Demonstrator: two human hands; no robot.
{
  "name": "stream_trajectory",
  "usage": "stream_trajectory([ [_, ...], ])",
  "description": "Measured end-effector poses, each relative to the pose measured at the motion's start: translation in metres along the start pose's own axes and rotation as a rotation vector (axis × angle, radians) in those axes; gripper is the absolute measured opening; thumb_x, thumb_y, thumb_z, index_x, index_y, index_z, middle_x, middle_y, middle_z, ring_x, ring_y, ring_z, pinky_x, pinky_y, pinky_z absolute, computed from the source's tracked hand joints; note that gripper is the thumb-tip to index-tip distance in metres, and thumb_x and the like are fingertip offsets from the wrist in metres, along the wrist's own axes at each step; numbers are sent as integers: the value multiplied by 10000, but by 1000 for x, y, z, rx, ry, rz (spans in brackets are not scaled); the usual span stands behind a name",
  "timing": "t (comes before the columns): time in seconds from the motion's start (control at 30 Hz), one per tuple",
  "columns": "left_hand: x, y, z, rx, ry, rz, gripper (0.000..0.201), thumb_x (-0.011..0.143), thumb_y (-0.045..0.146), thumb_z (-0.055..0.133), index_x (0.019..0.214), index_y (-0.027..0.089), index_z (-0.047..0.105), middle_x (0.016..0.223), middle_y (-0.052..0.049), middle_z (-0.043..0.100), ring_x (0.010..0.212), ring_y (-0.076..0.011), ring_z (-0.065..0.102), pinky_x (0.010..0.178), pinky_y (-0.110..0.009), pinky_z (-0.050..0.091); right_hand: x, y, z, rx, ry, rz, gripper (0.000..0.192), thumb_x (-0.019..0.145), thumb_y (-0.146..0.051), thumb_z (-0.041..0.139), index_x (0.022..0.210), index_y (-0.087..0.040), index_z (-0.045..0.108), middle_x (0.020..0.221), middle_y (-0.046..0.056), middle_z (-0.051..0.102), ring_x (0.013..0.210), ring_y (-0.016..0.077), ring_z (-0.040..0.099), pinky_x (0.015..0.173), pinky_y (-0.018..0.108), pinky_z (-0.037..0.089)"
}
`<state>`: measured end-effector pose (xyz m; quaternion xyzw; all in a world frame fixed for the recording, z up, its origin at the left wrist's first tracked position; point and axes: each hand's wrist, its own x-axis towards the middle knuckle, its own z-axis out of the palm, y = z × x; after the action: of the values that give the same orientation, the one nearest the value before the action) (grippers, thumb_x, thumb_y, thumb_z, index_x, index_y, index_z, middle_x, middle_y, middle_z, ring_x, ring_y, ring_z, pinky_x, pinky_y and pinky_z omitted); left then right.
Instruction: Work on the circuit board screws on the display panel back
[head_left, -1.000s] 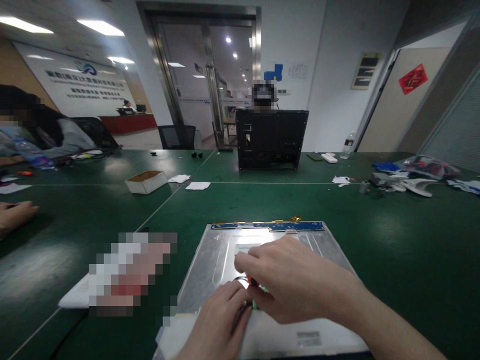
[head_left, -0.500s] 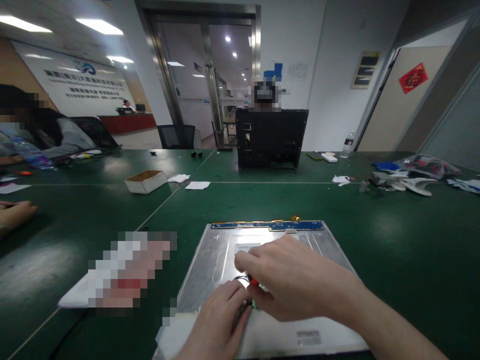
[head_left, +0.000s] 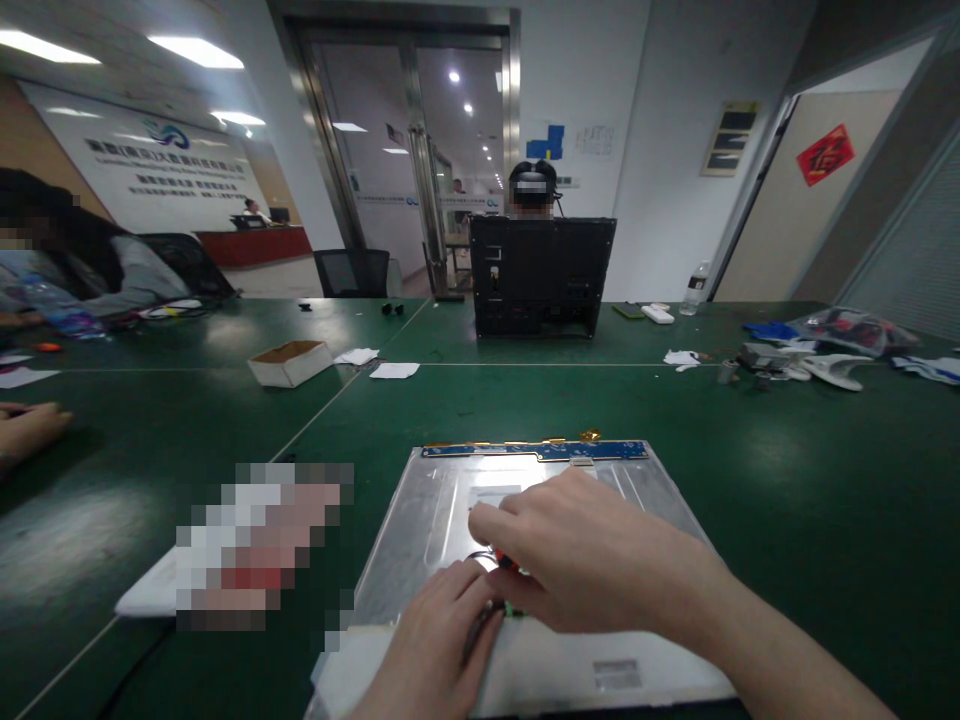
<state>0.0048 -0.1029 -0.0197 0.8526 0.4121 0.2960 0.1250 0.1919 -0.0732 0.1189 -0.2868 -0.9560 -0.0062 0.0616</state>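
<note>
A silver metal-backed display panel (head_left: 442, 510) lies flat on the green table (head_left: 787, 470), with a blue circuit strip (head_left: 536, 451) along its far edge. My right hand (head_left: 592, 565) rests over the panel's middle, fingers closed around a small red and green part (head_left: 506, 585) that is mostly hidden. My left hand (head_left: 439, 650) sits at the panel's near edge, its fingers pinched on thin dark wires that run to the same spot. The two hands touch there.
A black monitor chassis (head_left: 541, 275) stands upright across the table with a person behind it. A small cardboard box (head_left: 291, 362), paper scraps, and parts at far right (head_left: 810, 362) lie around. Another person's hand (head_left: 26, 430) rests at the left edge. A blurred white item (head_left: 247, 545) lies left of the panel.
</note>
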Motion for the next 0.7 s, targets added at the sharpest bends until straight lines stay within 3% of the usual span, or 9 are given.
stream_trajectory([
  [0.2,-1,0,1,-17,-33,-5,220,844,88,450,954,216,592,938,-66,652,862,-229,633,720,-324,522,-1,-1,0,28,28,-27,106,836,-245,516,920,-184,495,782,18,658,573,143,546,442,290,195],
  [0.4,-3,-3,4,9,16,11,183,868,106,454,945,208,585,930,-74,652,852,-227,634,720,-323,517,1,1,3,34,18,21,124,874,-307,547,915,-193,520,747,10,662,578,145,559,461,289,174],
  [0.7,-1,1,1,-3,-35,-18,174,851,98,463,909,204,588,910,-70,648,830,-225,631,699,-313,516,0,1,1,26,25,-14,107,844,-247,529,930,-188,503,788,8,650,583,142,556,444,295,192],
])
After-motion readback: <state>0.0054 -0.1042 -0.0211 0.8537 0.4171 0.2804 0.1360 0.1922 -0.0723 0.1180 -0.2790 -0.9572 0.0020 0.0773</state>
